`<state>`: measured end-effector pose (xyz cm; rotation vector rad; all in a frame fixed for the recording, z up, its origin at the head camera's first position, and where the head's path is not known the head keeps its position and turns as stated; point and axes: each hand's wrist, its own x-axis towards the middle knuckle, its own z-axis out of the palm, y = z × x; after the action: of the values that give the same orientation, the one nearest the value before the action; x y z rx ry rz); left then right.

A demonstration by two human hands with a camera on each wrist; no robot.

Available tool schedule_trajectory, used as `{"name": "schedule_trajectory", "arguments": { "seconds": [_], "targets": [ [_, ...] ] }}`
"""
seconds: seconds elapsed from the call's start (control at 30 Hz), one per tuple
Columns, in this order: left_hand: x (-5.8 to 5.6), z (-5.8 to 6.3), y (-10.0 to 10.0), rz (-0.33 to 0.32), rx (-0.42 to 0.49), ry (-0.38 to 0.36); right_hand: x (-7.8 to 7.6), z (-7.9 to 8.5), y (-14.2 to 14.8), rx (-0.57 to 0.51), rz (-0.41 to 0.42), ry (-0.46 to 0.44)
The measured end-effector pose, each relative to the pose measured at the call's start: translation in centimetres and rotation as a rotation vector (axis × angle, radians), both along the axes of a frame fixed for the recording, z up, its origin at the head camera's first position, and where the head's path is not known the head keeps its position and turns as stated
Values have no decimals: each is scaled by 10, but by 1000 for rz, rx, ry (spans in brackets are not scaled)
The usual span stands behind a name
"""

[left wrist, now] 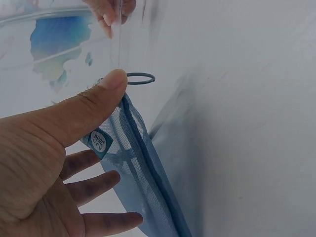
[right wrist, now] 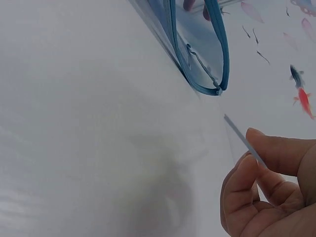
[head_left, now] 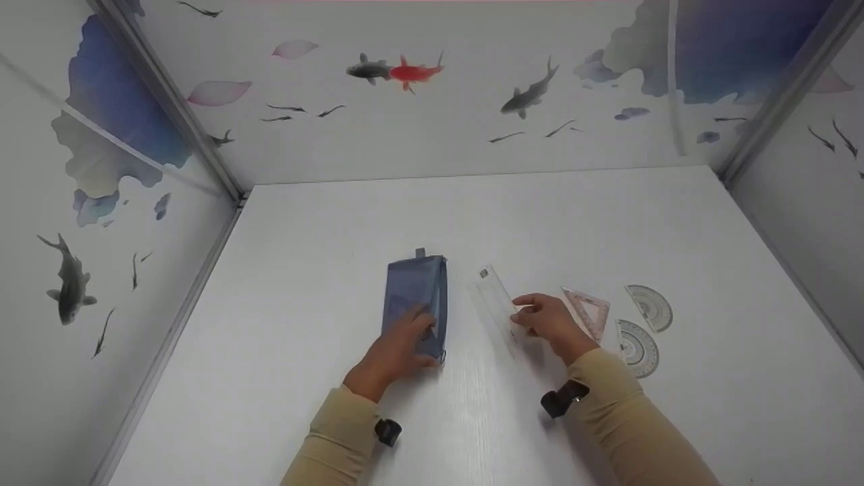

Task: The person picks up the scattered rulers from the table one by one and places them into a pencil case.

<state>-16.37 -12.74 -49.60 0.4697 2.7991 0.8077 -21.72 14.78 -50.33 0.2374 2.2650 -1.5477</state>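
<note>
A blue mesh zip pouch (head_left: 413,283) lies in the middle of the table, its zippered side gaping toward the right. My left hand (head_left: 403,341) holds it by the near end. In the left wrist view the thumb (left wrist: 114,80) presses beside the pouch's small ring (left wrist: 141,78), with the other fingers spread along its side. My right hand (head_left: 550,322) pinches a clear ruler (head_left: 498,297) between thumb and fingertips, to the right of the pouch. The right wrist view shows the ruler (right wrist: 242,136) edge-on, close to the open zipper (right wrist: 223,54).
Right of my right hand lie a pinkish set square (head_left: 594,312) and two clear protractors, one farther back (head_left: 653,305) and one nearer (head_left: 641,347). White panels (head_left: 459,135) painted with fish border the white table (head_left: 324,223) at the back and both sides.
</note>
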Motion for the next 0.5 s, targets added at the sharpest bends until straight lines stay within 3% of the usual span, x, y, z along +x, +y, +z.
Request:
{"name": "schedule_trajectory", "arguments": {
  "seconds": [0.27, 0.5],
  "targets": [
    [0, 2, 1, -21, 15, 21, -1, 0, -14, -39, -13, -5],
    [1, 6, 1, -4, 20, -15, -2, -2, -26, -47, -16, -26]
  ]
}}
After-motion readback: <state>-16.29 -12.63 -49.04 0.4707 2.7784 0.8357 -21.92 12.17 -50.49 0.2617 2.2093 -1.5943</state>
